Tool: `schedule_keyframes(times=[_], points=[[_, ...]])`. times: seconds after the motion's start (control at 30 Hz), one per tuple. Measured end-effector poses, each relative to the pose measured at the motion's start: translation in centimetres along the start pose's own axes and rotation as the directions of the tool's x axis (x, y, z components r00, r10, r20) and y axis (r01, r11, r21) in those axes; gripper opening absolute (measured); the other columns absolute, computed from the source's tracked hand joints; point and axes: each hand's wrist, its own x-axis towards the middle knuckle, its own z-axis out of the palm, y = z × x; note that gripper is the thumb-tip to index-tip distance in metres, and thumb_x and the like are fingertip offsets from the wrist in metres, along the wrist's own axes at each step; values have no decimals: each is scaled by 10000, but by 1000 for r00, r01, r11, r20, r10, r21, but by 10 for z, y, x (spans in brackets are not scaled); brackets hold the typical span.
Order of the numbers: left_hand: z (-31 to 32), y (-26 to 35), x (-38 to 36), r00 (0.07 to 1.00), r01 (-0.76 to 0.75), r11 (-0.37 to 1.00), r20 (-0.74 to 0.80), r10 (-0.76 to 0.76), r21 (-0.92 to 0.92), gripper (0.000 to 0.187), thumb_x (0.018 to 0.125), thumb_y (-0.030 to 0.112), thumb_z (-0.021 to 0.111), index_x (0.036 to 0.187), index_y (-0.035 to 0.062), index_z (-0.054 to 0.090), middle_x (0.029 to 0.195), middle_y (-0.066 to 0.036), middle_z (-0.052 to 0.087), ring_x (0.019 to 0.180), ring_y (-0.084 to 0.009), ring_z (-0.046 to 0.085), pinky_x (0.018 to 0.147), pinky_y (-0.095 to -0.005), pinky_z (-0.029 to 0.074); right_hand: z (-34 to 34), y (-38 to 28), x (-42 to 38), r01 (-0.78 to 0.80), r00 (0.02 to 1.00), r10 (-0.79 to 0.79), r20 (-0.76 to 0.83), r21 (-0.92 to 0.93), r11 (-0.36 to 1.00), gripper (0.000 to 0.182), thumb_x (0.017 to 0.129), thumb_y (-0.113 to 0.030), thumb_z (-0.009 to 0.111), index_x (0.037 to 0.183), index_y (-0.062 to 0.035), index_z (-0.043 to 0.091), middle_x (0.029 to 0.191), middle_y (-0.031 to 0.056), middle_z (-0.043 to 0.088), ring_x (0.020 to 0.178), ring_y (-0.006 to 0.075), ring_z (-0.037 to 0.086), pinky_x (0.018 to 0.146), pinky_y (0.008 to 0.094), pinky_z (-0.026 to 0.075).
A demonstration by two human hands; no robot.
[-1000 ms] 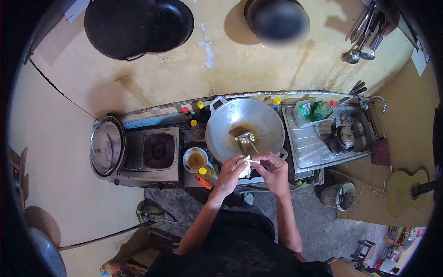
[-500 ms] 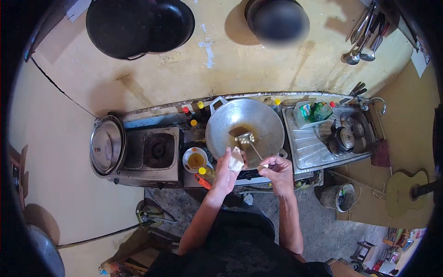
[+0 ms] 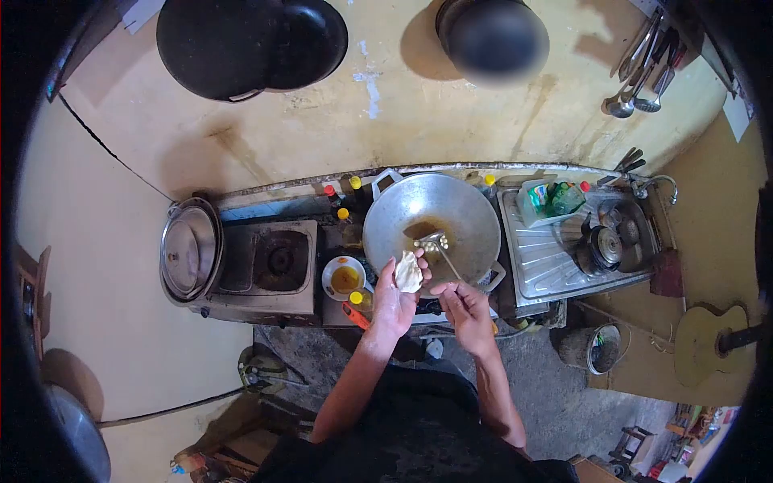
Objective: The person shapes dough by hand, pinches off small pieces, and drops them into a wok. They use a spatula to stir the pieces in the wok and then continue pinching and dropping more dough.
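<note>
Over wok [image 3: 431, 225] near rim, head view: left hand [image 3: 396, 299] holds a pale wrapper [image 3: 408, 272] up, fingers curled loosely round its lower edge, palm side twd the wok, wrapper sitting just above the rim's near-left part and close beside the ladle [image 3: 435, 243]. Right hand [image 3: 465, 307] is just right of it, fingers pinched shut on the ladle handle end; handle's long axis runs from that hand up-left into the brown oil at wok center. Left hand is nearer the wrapper; a sauce bowl [image 3: 345, 278] lies just left of left hand.
</note>
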Motion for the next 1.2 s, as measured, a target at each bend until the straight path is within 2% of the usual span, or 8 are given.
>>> schedule_keyframes(times=[0.17,0.27,0.37,0.57,0.67,0.87,1.07,1.2], points=[[-13,-6,6,998,-63,990,-22,61,-123,339,1018,322,475,1119,24,602,800,-30,545,717,-170,503,668,-308,430,-11,10,1,-179,984,180,-9,29,983,231,1030,-126,461,1127,-44,655,731,-58,492,618,33,416,557,215,356],[-1,-3,2,994,-73,990,-91,62,-122,297,988,259,542,1149,17,598,760,-18,514,695,-159,482,654,-288,419,-8,8,4,-148,988,150,-22,71,986,251,1029,-89,445,1222,-37,596,774,-26,539,622,56,423,574,224,375],[-5,3,2,998,9,991,61,0,-136,321,972,239,555,1190,5,584,752,-10,510,697,-156,484,649,-282,418,-4,15,7,109,993,-105,-60,64,992,287,1020,-53,451,1289,-20,543,844,34,601,634,80,500,576,225,412],[9,11,-5,995,1,998,96,6,-67,341,987,269,542,1237,39,568,853,-38,542,739,-172,523,677,-298,439,-3,-14,6,-40,998,50,-25,303,952,121,1003,-38,499,1089,2,573,871,100,641,632,122,626,561,232,462],[12,5,0,999,-41,993,6,42,-110,368,1017,357,501,1206,53,585,917,-59,562,787,-194,544,725,-313,462,-12,-8,6,-102,992,117,-55,233,967,112,1019,-80,498,975,-5,569,793,66,614,548,99,550,537,232,431],[-12,3,14,983,26,938,181,39,-345,475,1031,434,414,1129,11,607,977,-100,600,857,-258,581,772,-371,484,-19,29,10,-85,984,77,-163,-39,996,239,1052,-169,464,945,7,586,714,-3,531,554,78,423,552,226,381],[-9,2,13,999,-35,950,-39,24,-309,501,988,436,441,1136,-15,601,1014,-135,614,943,-291,601,873,-389,507,17,-2,6,18,990,8,-138,184,983,73,950,-59,622,931,7,645,863,79,682,740,121,645,648,251,471],[-1,-1,13,996,-32,950,-88,5,-311,536,975,454,432,1157,-24,593,1062,-158,623,1005,-316,606,927,-415,510,23,8,-3,-51,994,23,-107,-267,962,139,831,-49,746,953,5,707,1035,161,715,854,167,690,771,293,519]])
